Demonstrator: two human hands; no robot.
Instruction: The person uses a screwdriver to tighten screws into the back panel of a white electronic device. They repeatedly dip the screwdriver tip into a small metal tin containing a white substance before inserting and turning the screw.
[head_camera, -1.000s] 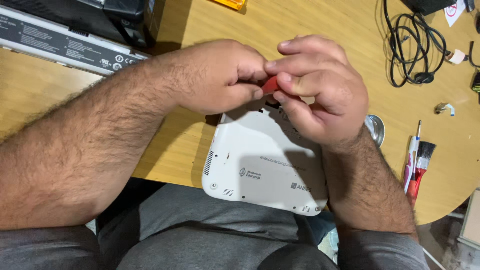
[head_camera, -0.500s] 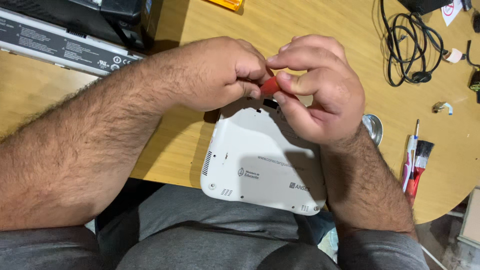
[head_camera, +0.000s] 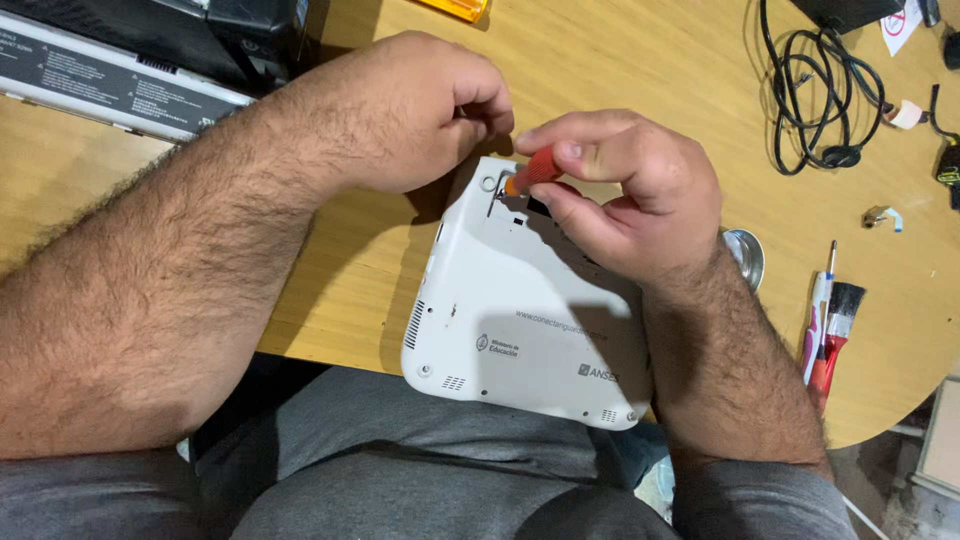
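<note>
A small white laptop (head_camera: 510, 320) lies bottom-up on the wooden table's (head_camera: 620, 70) near edge, partly over my lap. My right hand (head_camera: 625, 195) pinches a small red-handled screwdriver (head_camera: 532, 172), its tip at the laptop's far left corner near a round screw recess. My left hand (head_camera: 420, 105) is curled into a loose fist just beyond that corner, fingers closed, resting against the laptop's far edge. Nothing shows inside the left fist.
A black laptop battery and dark device (head_camera: 130, 70) lie at the far left. A coiled black cable (head_camera: 810, 95) sits at the far right. A small round metal dish (head_camera: 745, 255), a screwdriver and a red-handled brush (head_camera: 830, 335) lie right of my right wrist.
My two hands have come apart. The left hand pulled back toward the far left corner, and the right hand lowered the red screwdriver onto the laptop's corner.
</note>
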